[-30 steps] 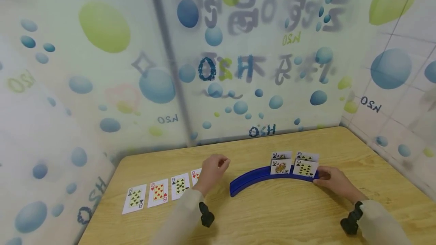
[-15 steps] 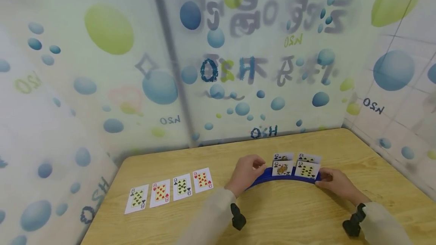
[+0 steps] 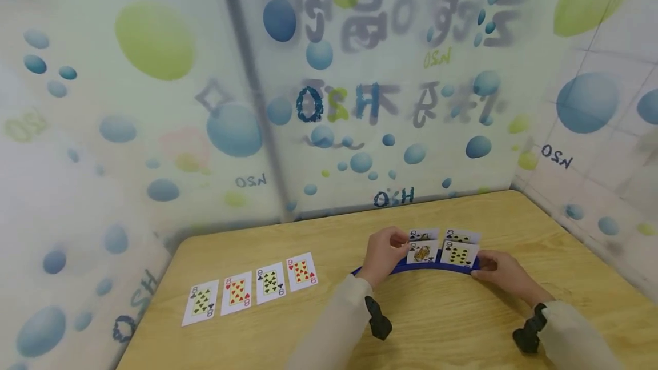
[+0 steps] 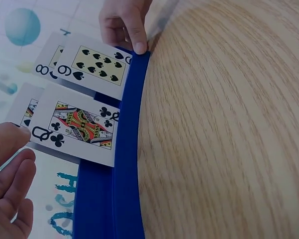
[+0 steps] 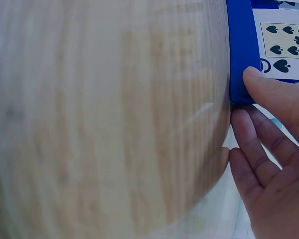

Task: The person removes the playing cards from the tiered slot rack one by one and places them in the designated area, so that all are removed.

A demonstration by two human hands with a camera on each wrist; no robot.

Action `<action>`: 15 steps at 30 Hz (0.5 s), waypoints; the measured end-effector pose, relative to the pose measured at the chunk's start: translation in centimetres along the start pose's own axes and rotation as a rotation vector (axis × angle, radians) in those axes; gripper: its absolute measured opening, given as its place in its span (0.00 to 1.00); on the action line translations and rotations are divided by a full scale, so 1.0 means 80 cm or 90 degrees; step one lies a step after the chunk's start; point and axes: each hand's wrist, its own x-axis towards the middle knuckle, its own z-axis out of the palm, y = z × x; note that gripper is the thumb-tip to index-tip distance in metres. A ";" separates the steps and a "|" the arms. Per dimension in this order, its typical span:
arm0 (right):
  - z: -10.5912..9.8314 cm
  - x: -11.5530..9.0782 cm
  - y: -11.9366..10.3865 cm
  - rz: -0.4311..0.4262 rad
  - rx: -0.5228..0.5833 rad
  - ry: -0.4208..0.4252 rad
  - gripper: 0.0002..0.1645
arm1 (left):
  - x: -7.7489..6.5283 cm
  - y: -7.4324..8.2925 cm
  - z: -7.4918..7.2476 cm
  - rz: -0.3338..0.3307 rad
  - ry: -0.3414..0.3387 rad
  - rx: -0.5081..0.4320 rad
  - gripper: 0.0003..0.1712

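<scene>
A curved blue card holder (image 4: 128, 149) stands on the table with two pairs of playing cards upright in it. Its left pair is a queen of clubs (image 4: 82, 124) in front of another queen (image 4: 19, 107). To the right, a nine of spades (image 4: 94, 69) overlaps a black eight (image 4: 46, 57). My left hand (image 3: 382, 256) is at the left edge of the queens, thumb tip at the corner of the rear one, the other fingers loosely bent and apart from the thumb. My right hand (image 3: 501, 273) grips the holder's right end, thumb in front and fingers behind.
On the left of the wooden table (image 3: 231, 344) several cards lie face up in a row: eight of clubs (image 3: 200, 302), eight of hearts (image 3: 237, 293), nine of clubs (image 3: 270, 282) and nine of hearts (image 3: 302, 272). A patterned curtain (image 3: 349, 187) hangs behind the table.
My left hand has moved right from beside the nine of hearts, over the holder's left part, to the queens. The right hand keeps its grip on the holder's end.
</scene>
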 end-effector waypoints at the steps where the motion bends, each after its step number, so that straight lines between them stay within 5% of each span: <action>1: 0.001 0.001 -0.001 0.000 0.000 -0.001 0.29 | 0.000 -0.001 0.000 -0.006 0.002 -0.004 0.05; 15: 0.001 -0.002 -0.007 0.000 -0.005 -0.001 0.29 | 0.002 -0.012 0.007 -0.018 -0.028 -0.027 0.02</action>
